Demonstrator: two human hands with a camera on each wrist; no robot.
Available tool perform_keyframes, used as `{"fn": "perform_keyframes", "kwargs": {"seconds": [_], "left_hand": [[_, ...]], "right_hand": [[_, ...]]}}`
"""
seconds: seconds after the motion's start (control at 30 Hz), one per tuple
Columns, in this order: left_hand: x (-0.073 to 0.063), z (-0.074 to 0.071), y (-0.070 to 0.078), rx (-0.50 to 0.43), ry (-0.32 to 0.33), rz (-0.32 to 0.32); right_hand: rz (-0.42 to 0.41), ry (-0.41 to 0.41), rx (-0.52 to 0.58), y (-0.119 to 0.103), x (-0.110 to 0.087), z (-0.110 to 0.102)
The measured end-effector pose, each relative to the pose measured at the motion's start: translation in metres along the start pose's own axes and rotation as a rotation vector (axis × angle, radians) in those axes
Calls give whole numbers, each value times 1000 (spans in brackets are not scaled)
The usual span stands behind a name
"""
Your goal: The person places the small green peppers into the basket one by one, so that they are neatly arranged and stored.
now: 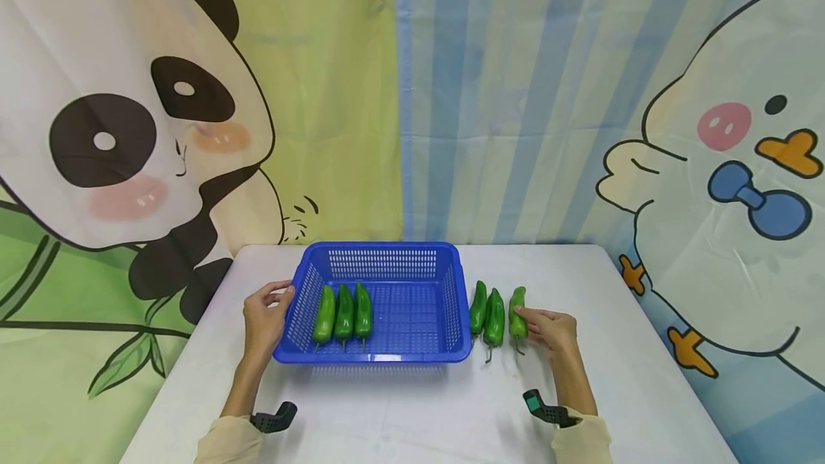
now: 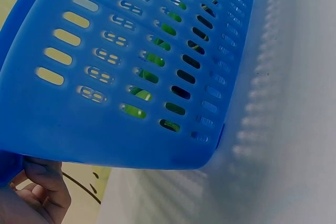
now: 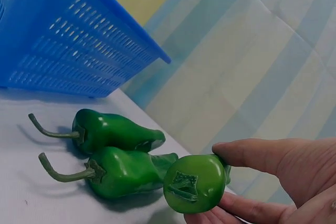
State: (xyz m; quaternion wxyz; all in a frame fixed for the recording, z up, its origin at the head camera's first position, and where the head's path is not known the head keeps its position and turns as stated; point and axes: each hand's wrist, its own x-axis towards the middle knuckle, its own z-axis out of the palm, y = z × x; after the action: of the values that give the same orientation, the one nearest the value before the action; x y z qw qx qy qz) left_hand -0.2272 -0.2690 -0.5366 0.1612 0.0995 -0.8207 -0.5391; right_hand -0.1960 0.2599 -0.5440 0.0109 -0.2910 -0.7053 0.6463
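My right hand [image 1: 553, 328] pinches a green pepper [image 1: 517, 303] between thumb and fingers, right of the blue basket [image 1: 380, 359]. In the right wrist view, this pepper [image 3: 210, 177] points its stem end at the camera. Beside it two more green peppers [image 3: 123, 129] lie on the white table, stems curving left. At the basket's left side my left hand [image 1: 261, 317] grips the rim; its curled fingers [image 2: 52, 182] show under the rim in the left wrist view. Inside the basket, three green peppers [image 1: 344, 310] lie side by side in the left half.
The white table [image 1: 399, 414] carries the basket in its middle. Behind stands a cloth backdrop [image 1: 477, 127] with a panda on the left and a white bird on the right. Black wrist devices [image 1: 273, 417] sit on both forearms.
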Motion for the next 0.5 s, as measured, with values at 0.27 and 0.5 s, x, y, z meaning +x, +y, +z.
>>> {"fn": "perform_keyframes", "kwargs": {"seconds": [0.27,0.5], "left_hand": [[0,1,-2,24,9,-17],[1,2,-2,20,13,-5]], "right_hand": [[-22,-28,21,-6,-3,2],[-13,-92,63,-14,-8,5]]}}
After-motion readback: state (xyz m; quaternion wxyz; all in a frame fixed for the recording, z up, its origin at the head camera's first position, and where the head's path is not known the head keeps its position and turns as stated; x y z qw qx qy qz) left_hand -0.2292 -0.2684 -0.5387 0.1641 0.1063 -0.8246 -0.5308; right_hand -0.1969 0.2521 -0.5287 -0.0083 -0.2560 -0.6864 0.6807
